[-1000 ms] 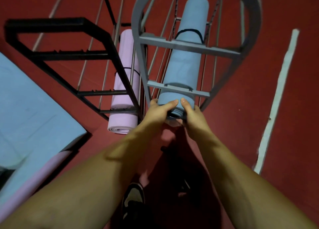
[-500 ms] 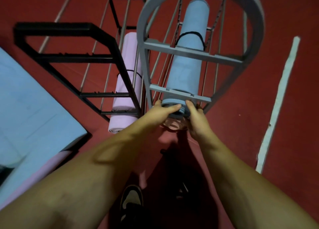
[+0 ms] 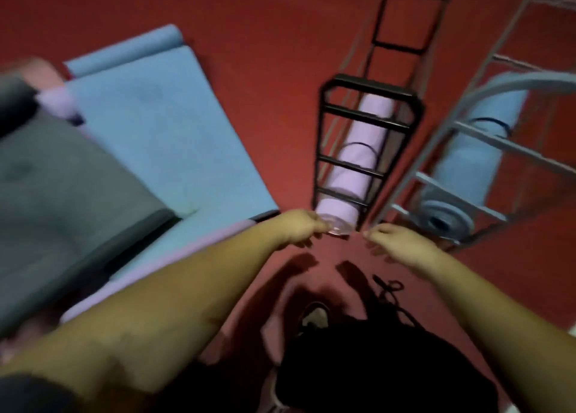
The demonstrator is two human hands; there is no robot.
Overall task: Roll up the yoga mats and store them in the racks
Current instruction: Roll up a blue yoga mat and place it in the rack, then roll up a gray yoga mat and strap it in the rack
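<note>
Left hand (image 3: 299,227): centre of view, near end of the black rack; fingers loosely curled, tips just beside the near face of the lilac roll; motion blur hides whether they touch it; nothing gripped.
Right hand (image 3: 396,241): just right of the left hand, between the two racks' near ends; fingers relaxed, pointing left, holding nothing.
Rolled lilac mat (image 3: 361,160): lying lengthwise inside the black rack, near end poking out at the rack's near opening; dark strap looped round its middle.
Black rack (image 3: 371,83): tall frame with cross rungs, centre right, running from near to far over the red floor.
Rolled blue mat (image 3: 473,166): inside the grey rack, right of the lilac roll; spiral end facing near; dark strap round its far part.
Grey rack (image 3: 511,146): far right, curved top bar and straight rungs crossing over the blue roll.
Unrolled blue mat (image 3: 162,126): flat on the floor, left of the black rack; far end curled into a small roll.
Unrolled grey mat (image 3: 59,188): flat, far left, overlapping the blue mat's left side.
Lilac mat edge (image 3: 193,247): showing beneath the blue mat along its near side.
Red floor (image 3: 249,26): under mats and racks.
Shoe (image 3: 314,314): near centre, below the hands, beside dark clothing.
</note>
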